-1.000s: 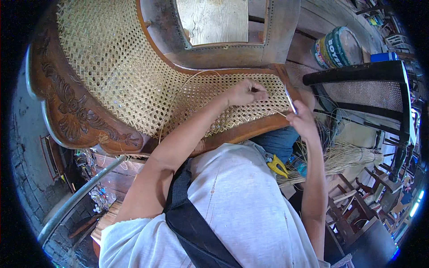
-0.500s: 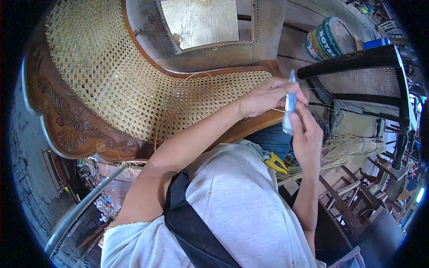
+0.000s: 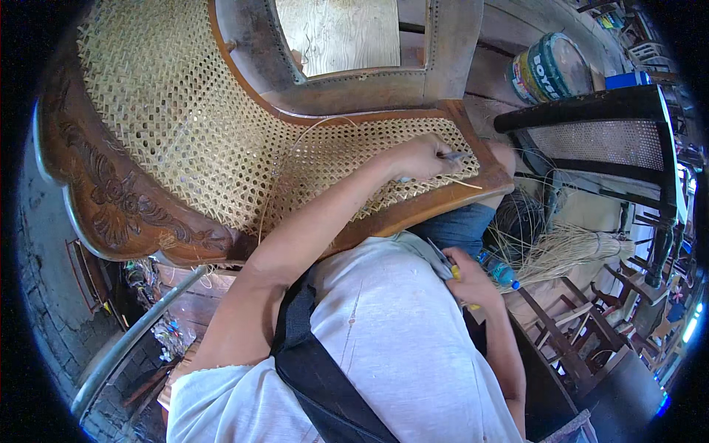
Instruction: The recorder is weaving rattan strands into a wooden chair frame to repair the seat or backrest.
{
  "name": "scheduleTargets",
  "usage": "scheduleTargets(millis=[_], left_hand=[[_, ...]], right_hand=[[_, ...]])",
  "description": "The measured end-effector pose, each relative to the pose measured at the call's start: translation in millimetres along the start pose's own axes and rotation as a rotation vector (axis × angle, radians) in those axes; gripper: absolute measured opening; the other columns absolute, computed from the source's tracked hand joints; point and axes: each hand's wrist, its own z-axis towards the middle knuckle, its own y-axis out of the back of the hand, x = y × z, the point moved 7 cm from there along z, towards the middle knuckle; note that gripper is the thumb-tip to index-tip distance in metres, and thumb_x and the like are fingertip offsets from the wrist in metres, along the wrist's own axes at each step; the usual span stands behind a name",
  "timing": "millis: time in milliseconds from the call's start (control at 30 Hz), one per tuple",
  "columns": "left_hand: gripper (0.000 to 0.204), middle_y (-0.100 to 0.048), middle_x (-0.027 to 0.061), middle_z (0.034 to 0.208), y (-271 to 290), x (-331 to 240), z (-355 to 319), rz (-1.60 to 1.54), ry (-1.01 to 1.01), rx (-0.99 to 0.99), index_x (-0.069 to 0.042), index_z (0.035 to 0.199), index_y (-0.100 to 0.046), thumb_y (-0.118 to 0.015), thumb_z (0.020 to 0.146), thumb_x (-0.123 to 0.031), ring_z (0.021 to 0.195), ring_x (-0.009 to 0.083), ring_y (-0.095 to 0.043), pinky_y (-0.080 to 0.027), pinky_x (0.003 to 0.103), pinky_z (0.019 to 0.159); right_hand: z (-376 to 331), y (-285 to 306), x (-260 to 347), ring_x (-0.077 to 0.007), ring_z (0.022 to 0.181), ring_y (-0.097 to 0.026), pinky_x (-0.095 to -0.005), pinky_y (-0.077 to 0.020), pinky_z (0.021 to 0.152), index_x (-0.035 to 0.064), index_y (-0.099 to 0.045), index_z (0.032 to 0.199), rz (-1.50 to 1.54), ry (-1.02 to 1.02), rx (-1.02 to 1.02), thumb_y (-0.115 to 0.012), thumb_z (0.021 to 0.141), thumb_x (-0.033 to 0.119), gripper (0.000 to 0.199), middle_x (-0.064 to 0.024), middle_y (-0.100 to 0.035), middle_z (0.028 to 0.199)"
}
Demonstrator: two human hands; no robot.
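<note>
My left hand (image 3: 419, 158) is closed over the woven cane panel (image 3: 336, 151), near the right end of the wooden chair frame (image 3: 413, 208). A slim tool with a grey pointed tip (image 3: 453, 156) pokes out of its fingers; the rest is mostly hidden. Beside that hand, a pale cane strand (image 3: 464, 182) lies across the frame's edge. At my waist, my right hand (image 3: 476, 282) is closed on a yellow-handled tool (image 3: 456, 273), whose thin grey blade points up and left. A loose loop of cane (image 3: 295, 140) arches over the panel.
At upper right stands a paint bucket (image 3: 550, 68). A dark chair with a cane back (image 3: 598, 140) is close on the right, above a bundle of cane strands (image 3: 576, 247). A bottle with a blue cap (image 3: 505, 277) is beside my right hand. Chair frames (image 3: 561, 340) crowd the lower right.
My right hand has let go of the bluish slim tool, dropped to my waist and gripped the yellow-handled tool. My left hand has moved left and down onto the cane panel.
</note>
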Motion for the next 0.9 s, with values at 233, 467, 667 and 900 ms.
scheduleTargets(millis=[233, 467, 667, 900], left_hand=[[0.032, -0.071, 0.0073, 0.089, -8, 7, 10, 0.106, -0.160, -0.050, -0.006, 0.106, -0.070, -0.070, 0.086, -0.031, 0.072, 0.0144, -0.062, -0.050, 0.030, 0.070], [0.022, -0.071, 0.0064, 0.082, -18, 9, 13, 0.115, -0.121, -0.001, -0.008, 0.095, -0.073, -0.073, 0.081, -0.024, 0.073, 0.0145, -0.062, -0.050, 0.030, 0.073], [0.021, -0.070, 0.0077, 0.079, -14, 6, 9, 0.142, -0.068, -0.029, -0.006, 0.091, -0.073, -0.074, 0.078, -0.023, 0.072, 0.0152, -0.062, -0.049, 0.032, 0.071], [0.022, -0.069, 0.0078, 0.077, -15, 14, 15, 0.134, -0.093, -0.006, -0.005, 0.087, -0.072, -0.074, 0.078, -0.025, 0.071, 0.0151, -0.060, -0.049, 0.033, 0.069]], right_hand=[[0, 41, 29, -0.0128, 0.087, -0.054, -0.0277, -0.0445, 0.079, 0.0038, -0.053, 0.113, 0.780, -0.327, 0.142, -0.067, 0.085, 0.017, 0.034, -0.0083, -0.061, 0.101], [32, 58, 33, -0.0169, 0.090, -0.060, -0.0346, -0.0495, 0.075, 0.0073, -0.050, 0.121, 0.583, -0.525, 0.014, -0.061, 0.090, 0.018, 0.034, -0.0087, -0.059, 0.106], [41, 58, 33, -0.0206, 0.089, -0.061, -0.0418, -0.0540, 0.072, 0.0076, -0.050, 0.122, 0.661, -0.601, 0.016, -0.060, 0.091, 0.018, 0.034, -0.0101, -0.058, 0.105], [31, 56, 36, -0.0205, 0.091, -0.059, -0.0432, -0.0543, 0.070, 0.0074, -0.050, 0.120, 0.692, -0.593, 0.028, -0.060, 0.091, 0.018, 0.033, -0.0080, -0.055, 0.100]])
